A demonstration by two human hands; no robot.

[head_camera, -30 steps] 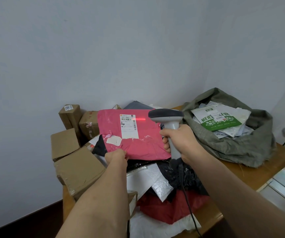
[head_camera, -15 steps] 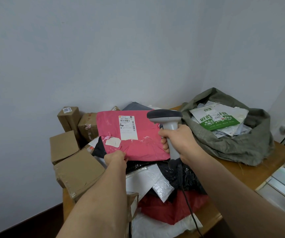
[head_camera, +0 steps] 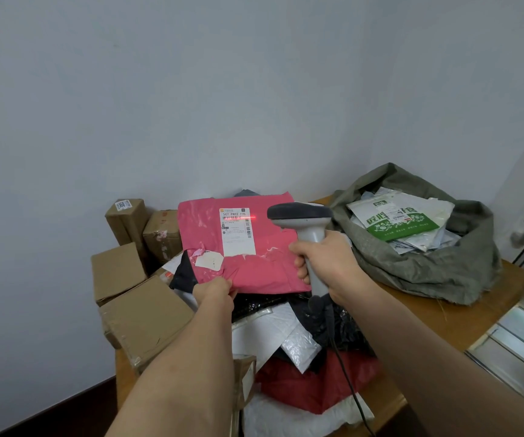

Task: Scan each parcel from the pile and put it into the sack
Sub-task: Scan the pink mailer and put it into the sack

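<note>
A pink plastic parcel (head_camera: 263, 263) is held up over the pile, its white label (head_camera: 238, 231) facing me. My left hand (head_camera: 215, 290) pinches its near lower edge. My right hand (head_camera: 323, 263) grips the handle of a grey barcode scanner (head_camera: 301, 216), whose head points left at the label. A red laser line lies across the label's barcode. The grey-green sack (head_camera: 437, 266) stands open on the right of the table, with white and green mailers inside.
Brown cardboard boxes (head_camera: 140, 313) crowd the table's left side and back corner. White, black and dark red mailers (head_camera: 314, 383) lie heaped below the pink parcel. The scanner's black cable (head_camera: 345, 373) trails over them. The wooden table's (head_camera: 443, 316) right edge borders a metal door sill.
The red laser line, absent half a second ago, is back on the label. Hands, scanner and pink parcel have barely moved.
</note>
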